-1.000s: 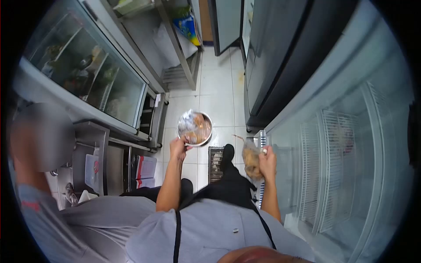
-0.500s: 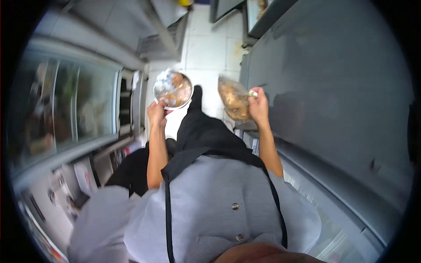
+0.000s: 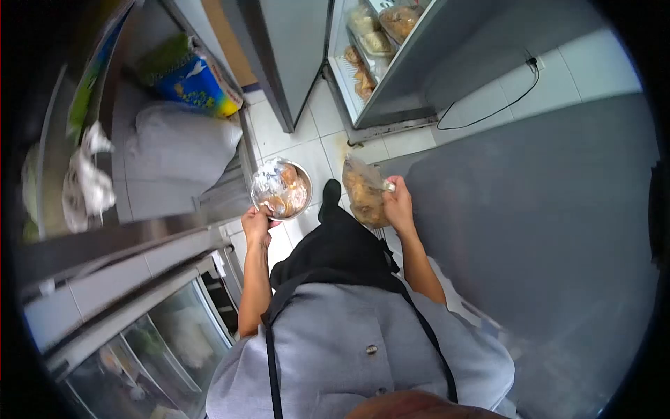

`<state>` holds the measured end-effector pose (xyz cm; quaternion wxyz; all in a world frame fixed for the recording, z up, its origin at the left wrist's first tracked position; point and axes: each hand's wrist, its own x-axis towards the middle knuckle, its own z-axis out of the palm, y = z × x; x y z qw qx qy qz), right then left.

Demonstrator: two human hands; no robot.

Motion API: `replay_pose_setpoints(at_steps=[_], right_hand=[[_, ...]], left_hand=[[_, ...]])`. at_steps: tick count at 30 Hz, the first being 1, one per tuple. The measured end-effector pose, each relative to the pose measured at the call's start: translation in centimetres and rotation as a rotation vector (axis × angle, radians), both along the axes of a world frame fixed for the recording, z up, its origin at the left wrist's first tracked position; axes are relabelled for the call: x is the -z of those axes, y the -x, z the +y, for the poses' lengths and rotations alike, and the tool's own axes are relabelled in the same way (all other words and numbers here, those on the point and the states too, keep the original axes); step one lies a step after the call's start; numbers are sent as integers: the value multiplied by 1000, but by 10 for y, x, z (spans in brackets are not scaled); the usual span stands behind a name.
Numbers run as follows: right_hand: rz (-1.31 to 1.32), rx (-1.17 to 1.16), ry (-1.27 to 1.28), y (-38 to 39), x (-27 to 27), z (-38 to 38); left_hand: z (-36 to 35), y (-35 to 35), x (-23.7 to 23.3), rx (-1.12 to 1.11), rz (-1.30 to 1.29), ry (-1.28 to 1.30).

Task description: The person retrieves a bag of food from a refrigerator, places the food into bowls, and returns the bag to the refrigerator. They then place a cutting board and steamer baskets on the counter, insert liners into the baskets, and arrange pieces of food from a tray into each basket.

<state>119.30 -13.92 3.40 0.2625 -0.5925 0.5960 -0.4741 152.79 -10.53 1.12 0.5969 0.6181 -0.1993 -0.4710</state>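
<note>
Head cam: can't really make out what's under the wrap [image 3: 269, 183] in the one bowl [image 3: 309, 187], pinched at its rim by left hand [image 3: 255, 222]. Right hand [image 3: 399, 204] fisted round the neck of one bag [image 3: 363, 194], just right of bowl, both above floor [image 3: 307, 150].

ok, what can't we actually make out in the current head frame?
All in the head view:
- metal bowl in the left hand: food unclear because of glare on the plastic film over it.
- clear bag in the right hand: brownish pieces, too small to identify.
- open fridge: upper shelves cut off by the top edge.
- glass case: contents blurred behind reflections.
</note>
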Motion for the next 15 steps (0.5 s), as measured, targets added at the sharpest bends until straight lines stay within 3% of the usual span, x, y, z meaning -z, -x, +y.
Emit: replay_pose_setpoints(at_steps=[2, 4, 5, 6, 7, 9, 11, 12, 15], right_hand=[[-63, 11, 16, -8, 6, 19], [-29, 8, 42, -11, -12, 31], [-7, 43, 8, -21, 6, 45], [-212, 1, 38, -21, 7, 64], [-226, 5, 66, -21, 5, 89], [-198, 85, 96, -29, 7, 188], [-143, 125, 20, -24, 1, 317], [-56, 167, 28, -67, -23, 183], [-59, 198, 58, -101, -39, 263]], left_hand=[[14, 2, -3, 63, 14, 49], [34, 14, -36, 103, -62, 120], [29, 9, -25, 194, -99, 160], [56, 12, -29, 196, -113, 134], [75, 16, -35, 192, -123, 160], [164, 32, -65, 266, -172, 146], [260, 36, -56, 369, -238, 140], [107, -6, -76, 447, -210, 135], [156, -20, -115, 564, -175, 184]])
